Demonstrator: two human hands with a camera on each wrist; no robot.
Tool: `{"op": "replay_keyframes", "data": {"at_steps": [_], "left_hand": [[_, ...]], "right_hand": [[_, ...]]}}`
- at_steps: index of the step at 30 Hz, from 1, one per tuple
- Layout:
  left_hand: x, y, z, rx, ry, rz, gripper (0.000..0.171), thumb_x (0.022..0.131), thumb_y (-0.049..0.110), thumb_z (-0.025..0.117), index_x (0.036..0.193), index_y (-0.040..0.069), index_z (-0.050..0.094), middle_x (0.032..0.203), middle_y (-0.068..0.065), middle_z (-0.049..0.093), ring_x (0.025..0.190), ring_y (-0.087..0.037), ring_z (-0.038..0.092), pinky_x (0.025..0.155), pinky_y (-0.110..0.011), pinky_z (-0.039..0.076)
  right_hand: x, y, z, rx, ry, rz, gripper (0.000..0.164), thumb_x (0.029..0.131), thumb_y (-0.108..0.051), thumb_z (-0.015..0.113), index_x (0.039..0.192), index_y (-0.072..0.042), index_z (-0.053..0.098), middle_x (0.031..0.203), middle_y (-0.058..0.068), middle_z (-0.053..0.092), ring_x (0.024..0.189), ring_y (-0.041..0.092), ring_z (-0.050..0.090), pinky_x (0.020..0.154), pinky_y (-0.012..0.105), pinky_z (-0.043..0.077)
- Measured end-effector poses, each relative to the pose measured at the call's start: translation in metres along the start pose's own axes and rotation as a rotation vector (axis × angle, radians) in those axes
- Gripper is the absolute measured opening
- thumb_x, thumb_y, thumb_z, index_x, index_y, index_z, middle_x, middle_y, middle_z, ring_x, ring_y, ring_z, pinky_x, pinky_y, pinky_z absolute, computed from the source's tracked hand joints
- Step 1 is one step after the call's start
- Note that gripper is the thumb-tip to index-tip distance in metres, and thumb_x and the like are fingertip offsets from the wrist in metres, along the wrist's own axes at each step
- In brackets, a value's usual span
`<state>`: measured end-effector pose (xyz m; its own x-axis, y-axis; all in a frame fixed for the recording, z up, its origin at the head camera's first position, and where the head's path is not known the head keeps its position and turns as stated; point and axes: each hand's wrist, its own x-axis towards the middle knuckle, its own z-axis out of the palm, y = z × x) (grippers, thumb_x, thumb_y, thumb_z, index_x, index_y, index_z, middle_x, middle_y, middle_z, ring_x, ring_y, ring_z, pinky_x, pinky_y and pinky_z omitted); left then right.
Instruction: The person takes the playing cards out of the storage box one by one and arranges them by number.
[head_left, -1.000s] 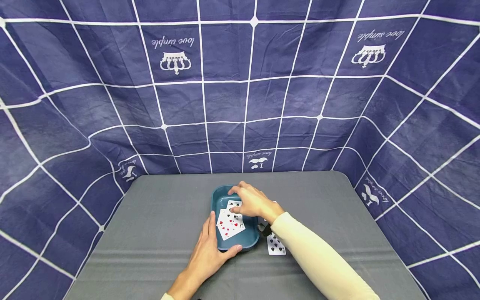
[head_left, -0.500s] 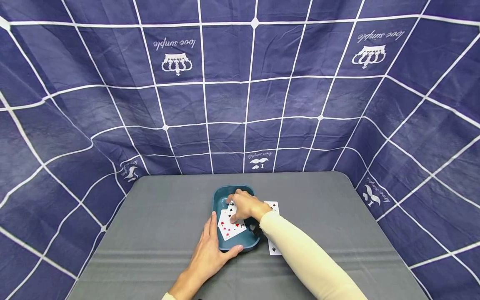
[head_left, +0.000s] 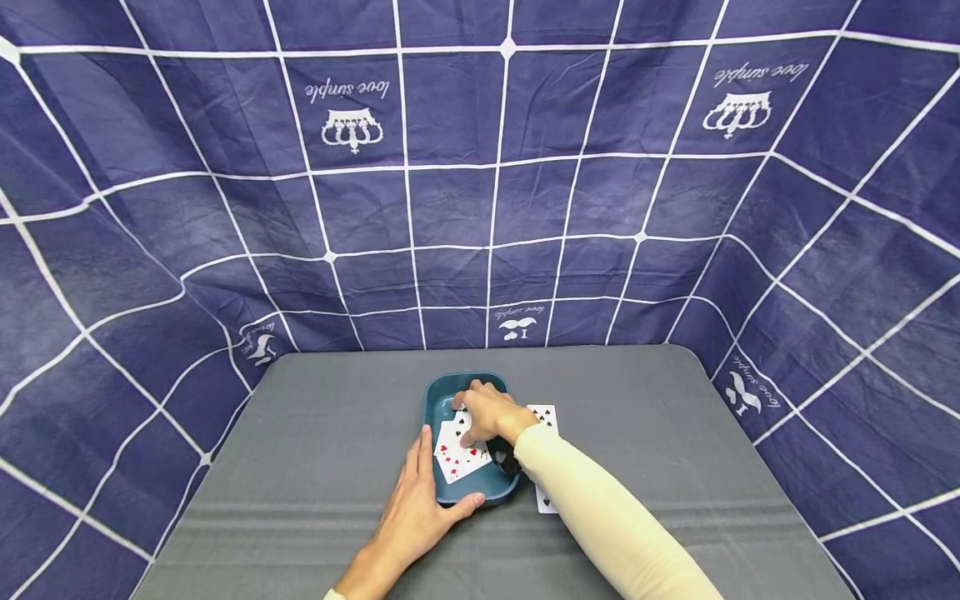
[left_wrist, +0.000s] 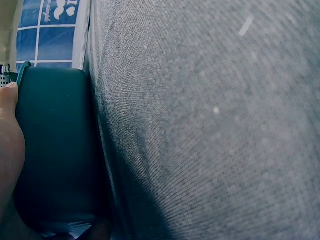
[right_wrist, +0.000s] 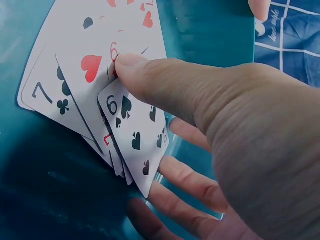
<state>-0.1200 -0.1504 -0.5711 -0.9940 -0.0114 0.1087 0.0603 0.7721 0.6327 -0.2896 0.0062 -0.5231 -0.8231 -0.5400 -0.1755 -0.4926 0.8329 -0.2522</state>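
A teal plastic tray (head_left: 442,398) holds a spread of overlapping playing cards (head_left: 453,458), red and black suits. My left hand (head_left: 414,504) lies against the tray's near left corner, fingers straight along the side and thumb at the front rim. The left wrist view shows that thumb (left_wrist: 9,97) beside the tray's outer wall (left_wrist: 57,145). Inside the tray, my right hand (head_left: 491,412) pinches at the cards. In the right wrist view, its thumb (right_wrist: 150,77) overlaps the top of a six of spades (right_wrist: 137,135), with fingertips at that card's edge. A seven of clubs (right_wrist: 42,97) shows beneath others.
More playing cards (head_left: 547,415) lie on the grey table (head_left: 330,417) right of the tray, one (head_left: 545,504) partly covered by my right sleeve (head_left: 600,508). A blue curtain (head_left: 450,200) with white grid lines rises behind the table and at both sides.
My right hand has moved left and down from over the tray's far right side onto the cards, its fingers drawing closer together. The left hand stays against the tray.
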Motion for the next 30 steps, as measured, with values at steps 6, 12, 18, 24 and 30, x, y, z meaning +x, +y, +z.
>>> {"op": "replay_keyframes", "data": {"at_steps": [6,12,18,24,30], "left_hand": [[-0.001,0.000,0.000,-0.011,-0.010,-0.002,0.146,0.085,0.073,0.097,0.186,0.002,0.019,0.183,-0.030,0.039,0.160,-0.053,0.054,0.123,-0.067,0.055],[0.000,-0.002,0.000,-0.012,-0.003,0.007,0.145,0.086,0.074,0.095,0.186,0.002,0.018,0.184,-0.030,0.039,0.161,-0.053,0.054,0.123,-0.066,0.055],[0.000,-0.002,-0.002,-0.010,-0.002,0.005,0.145,0.086,0.073,0.096,0.185,0.001,0.019,0.184,-0.029,0.039,0.160,-0.052,0.054,0.123,-0.066,0.055],[-0.002,-0.002,-0.002,-0.015,-0.012,-0.002,0.146,0.085,0.073,0.097,0.186,0.002,0.019,0.183,-0.029,0.039,0.160,-0.052,0.055,0.123,-0.067,0.055],[-0.001,-0.001,-0.002,-0.021,-0.003,0.003,0.146,0.085,0.072,0.097,0.185,0.001,0.019,0.182,-0.029,0.041,0.159,-0.051,0.055,0.123,-0.065,0.055]], "right_hand": [[-0.006,-0.002,-0.003,0.004,0.007,-0.012,0.072,0.090,-0.040,0.104,0.153,-0.024,0.076,0.147,0.010,0.067,0.139,0.033,0.065,0.113,0.059,0.064],[-0.006,0.000,-0.003,0.054,0.023,-0.052,0.069,0.091,-0.039,0.103,0.154,-0.028,0.076,0.145,0.012,0.066,0.135,0.032,0.064,0.114,0.055,0.061],[-0.007,0.005,-0.004,0.132,0.059,-0.107,0.059,0.093,-0.036,0.101,0.148,-0.025,0.081,0.143,0.017,0.066,0.131,0.035,0.064,0.115,0.055,0.059],[-0.010,0.012,-0.006,0.190,0.082,-0.149,0.056,0.094,-0.032,0.100,0.145,-0.020,0.081,0.140,0.019,0.065,0.127,0.036,0.063,0.111,0.055,0.058],[-0.013,0.016,-0.011,0.233,0.095,-0.176,0.055,0.094,-0.031,0.099,0.144,-0.019,0.080,0.142,0.021,0.064,0.128,0.035,0.065,0.111,0.054,0.060]]}}
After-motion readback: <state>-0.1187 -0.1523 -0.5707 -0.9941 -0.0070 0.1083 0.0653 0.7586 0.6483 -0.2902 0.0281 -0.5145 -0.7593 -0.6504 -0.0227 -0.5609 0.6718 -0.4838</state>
